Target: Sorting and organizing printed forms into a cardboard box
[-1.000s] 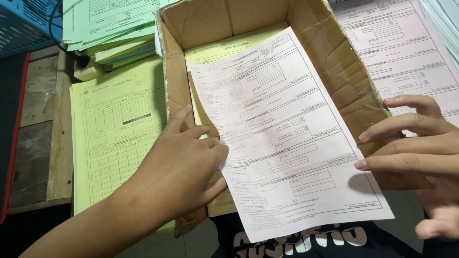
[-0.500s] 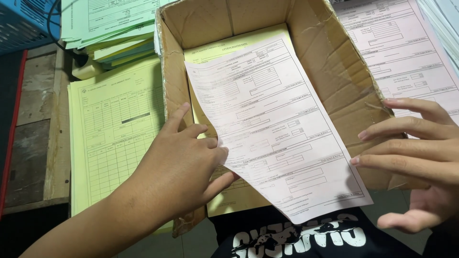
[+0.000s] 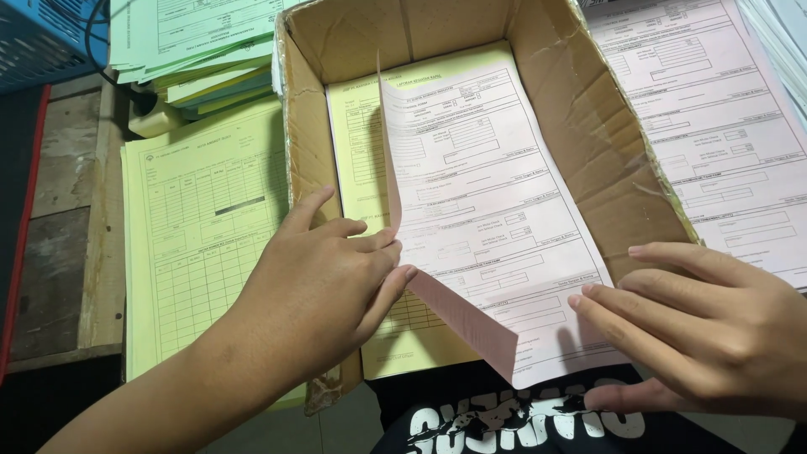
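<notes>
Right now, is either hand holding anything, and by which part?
The left hand pinches the pink form sheet at its lifted left edge. The right hand rests its fingertips on the sheet's lower right corner, not gripping.

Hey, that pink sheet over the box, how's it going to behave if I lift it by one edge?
Probably floppy: the pink sheet already curls up along its left edge by the left hand. Likely very light, a single thin form. It may slide easily on the yellow sheet beneath.
</notes>
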